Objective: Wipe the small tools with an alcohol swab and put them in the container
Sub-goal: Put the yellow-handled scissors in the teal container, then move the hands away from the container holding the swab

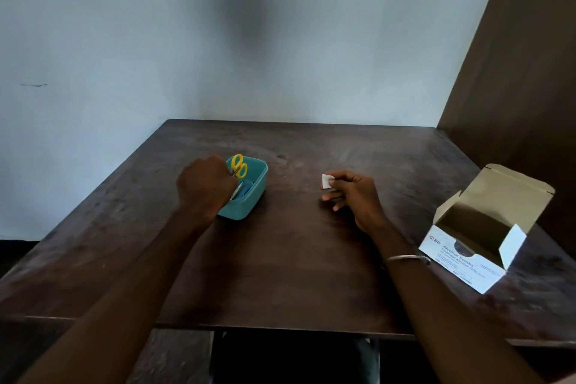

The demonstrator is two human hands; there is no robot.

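A teal plastic container (254, 193) sits on the dark wooden table (296, 259), left of centre. My left hand (204, 185) reaches into it with curled fingers, gripping small scissors with yellow handles (239, 166) that stick up over the container's far rim. A blue tool (246, 189) and a slim metal piece lie inside. My right hand (352, 193) hovers to the right of the container and pinches a white alcohol swab (326, 181) between thumb and forefinger.
An open cardboard box of alcohol swabs (480, 234) stands near the table's right edge, flaps up. A brown wooden panel (523, 72) rises at the right. A pale wall lies behind the table.
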